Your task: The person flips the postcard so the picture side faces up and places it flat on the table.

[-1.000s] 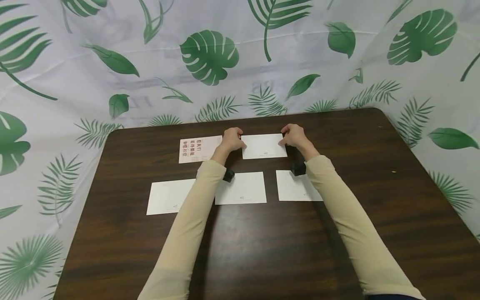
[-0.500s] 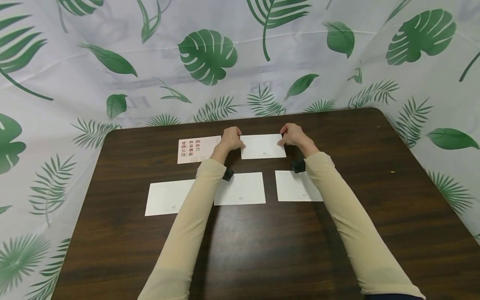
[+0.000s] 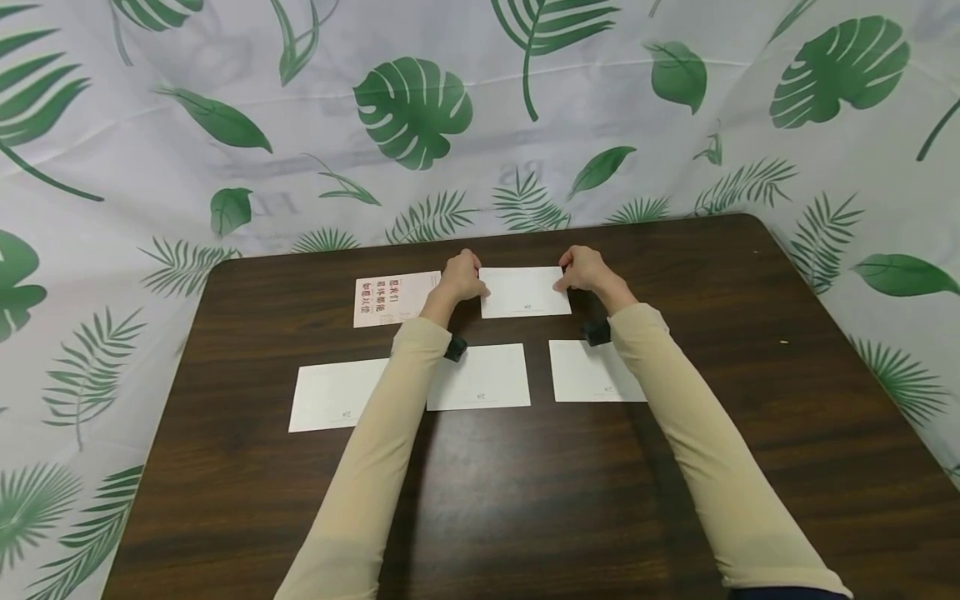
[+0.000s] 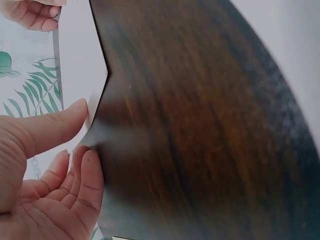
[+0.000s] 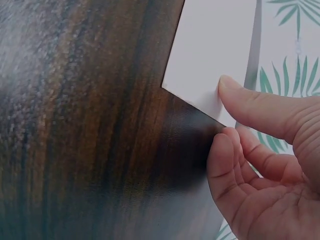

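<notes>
Noticed nearest a pair of cream sleeves stretched over a dark wood-grain counter. Saw past them a row of three white postcards, each with a tiny printed mark near the lower edge, all partly covered by the arms and black wrist cameras. Found farther on the left hand and right hand at opposite short edges of a back-row postcard, white side up near the far edge of the counter. Made out a narrow pinch on both sides: thumbs on the card's face, the other fingers curled at its edge. Could not confirm any gap beneath it. Judged it light, thin, fairly stiff but easily creased, smooth enough to slide; best taken lightly by the two short edges, without bending the middle. Spotted just left of the left hand a pink postcard with red characters, partly hidden. Saw farthest a leaf-print curtain.
</notes>
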`<action>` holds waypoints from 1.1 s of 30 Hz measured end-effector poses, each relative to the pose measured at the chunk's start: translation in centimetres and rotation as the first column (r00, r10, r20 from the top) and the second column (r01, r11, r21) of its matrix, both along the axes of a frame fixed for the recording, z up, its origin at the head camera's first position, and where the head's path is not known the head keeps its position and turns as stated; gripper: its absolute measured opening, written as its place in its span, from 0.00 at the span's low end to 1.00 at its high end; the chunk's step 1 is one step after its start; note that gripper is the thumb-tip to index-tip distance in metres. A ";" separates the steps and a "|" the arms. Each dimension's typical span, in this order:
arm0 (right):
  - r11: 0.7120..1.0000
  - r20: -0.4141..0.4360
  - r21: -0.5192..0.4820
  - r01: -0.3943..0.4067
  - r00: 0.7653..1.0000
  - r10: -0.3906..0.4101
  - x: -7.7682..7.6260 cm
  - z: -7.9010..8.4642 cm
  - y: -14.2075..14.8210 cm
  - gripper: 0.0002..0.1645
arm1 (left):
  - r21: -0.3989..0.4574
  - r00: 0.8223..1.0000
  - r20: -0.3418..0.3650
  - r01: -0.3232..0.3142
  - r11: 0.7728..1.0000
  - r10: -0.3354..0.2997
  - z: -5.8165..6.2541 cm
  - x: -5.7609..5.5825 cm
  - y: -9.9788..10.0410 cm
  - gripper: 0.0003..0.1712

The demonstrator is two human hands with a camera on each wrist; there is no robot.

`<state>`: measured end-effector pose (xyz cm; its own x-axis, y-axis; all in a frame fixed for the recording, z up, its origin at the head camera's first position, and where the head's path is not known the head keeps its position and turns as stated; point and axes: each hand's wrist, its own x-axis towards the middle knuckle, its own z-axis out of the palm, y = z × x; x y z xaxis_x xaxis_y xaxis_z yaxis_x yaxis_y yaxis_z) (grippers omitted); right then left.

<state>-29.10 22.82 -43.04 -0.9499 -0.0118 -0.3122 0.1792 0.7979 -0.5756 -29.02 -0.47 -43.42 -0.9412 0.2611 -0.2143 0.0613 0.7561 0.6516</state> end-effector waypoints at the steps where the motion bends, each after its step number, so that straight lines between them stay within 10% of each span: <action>1: 1.000 0.002 0.003 0.001 1.000 -0.001 0.0 0.0 0.0 0.28 | 0.000 1.000 -0.003 0.001 1.000 -0.001 0.0 0.0 0.0 0.25; 25: 0.972 -0.022 -0.227 0.059 0.998 -0.066 1.1 -0.2 1.4 0.16 | 0.268 0.994 -0.103 -0.003 0.963 0.032 -0.5 0.6 -0.7 0.25; 33: 0.949 -0.171 -0.315 -0.018 0.985 -0.039 1.3 -0.1 1.8 0.13 | 0.387 0.992 -0.118 -0.003 0.922 0.053 -0.7 0.3 -1.2 0.25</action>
<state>-27.82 24.60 -43.12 -0.9895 -0.0723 -0.1253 0.0621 0.5702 -0.8192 -28.68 -1.71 -44.16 -0.9619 0.2731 0.0159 0.1425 0.4505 0.8813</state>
